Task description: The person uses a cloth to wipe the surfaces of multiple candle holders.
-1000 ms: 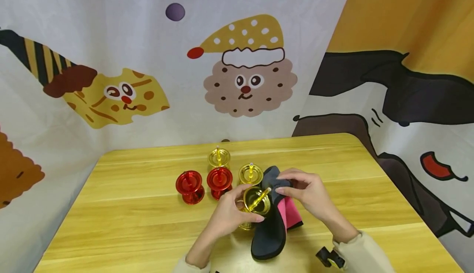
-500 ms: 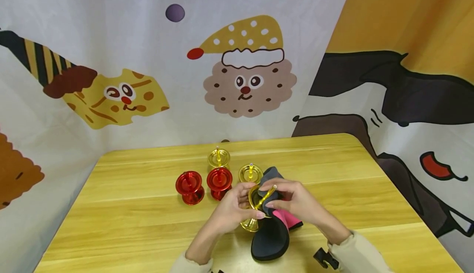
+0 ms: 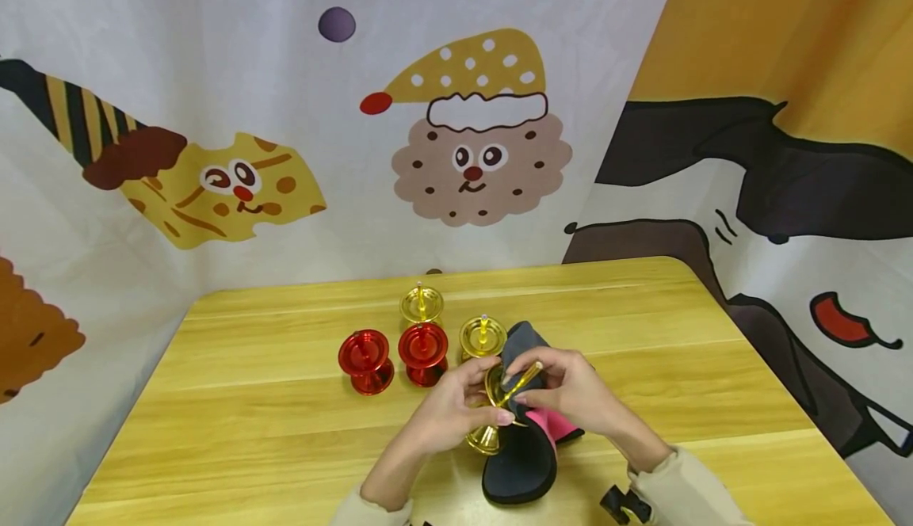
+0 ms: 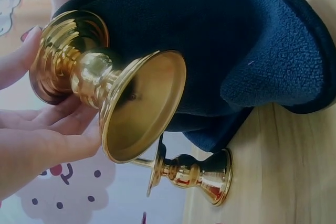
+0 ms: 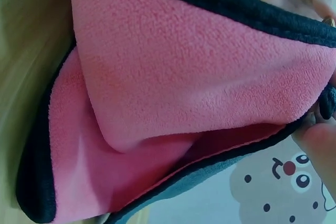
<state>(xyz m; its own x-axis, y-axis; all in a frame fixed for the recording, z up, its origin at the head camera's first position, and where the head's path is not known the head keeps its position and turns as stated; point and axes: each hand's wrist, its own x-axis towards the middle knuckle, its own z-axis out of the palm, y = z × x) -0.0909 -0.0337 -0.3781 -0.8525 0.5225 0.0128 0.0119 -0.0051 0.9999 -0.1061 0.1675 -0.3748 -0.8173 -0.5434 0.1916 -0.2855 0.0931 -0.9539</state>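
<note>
My left hand (image 3: 449,409) grips a gold candle holder (image 3: 485,437) by its cup, fingers behind and thumb in front. It is tilted, its thin centre rod (image 3: 526,378) pointing up to the right, and the left wrist view shows the hollow underside of its foot (image 4: 142,108). My right hand (image 3: 571,387) pinches a bunched part of a two-sided cloth (image 3: 518,466), dark grey-blue and pink with black edging, against the inside of the cup. The pink side (image 5: 199,66) fills much of the right wrist view. The right fingertips are partly hidden behind the rod and cloth.
Two red candle holders (image 3: 364,360) (image 3: 424,352) stand left of the hands. Two gold ones stand further back, one gold holder (image 3: 422,304) behind the red pair and another gold holder (image 3: 483,337) beside the cloth. A printed curtain (image 3: 285,98) hangs behind the wooden table (image 3: 250,399).
The held candle holder has tipped further to the right. My right hand has moved left and down, bringing the bunched cloth into the cup. The standing holders have stayed put.
</note>
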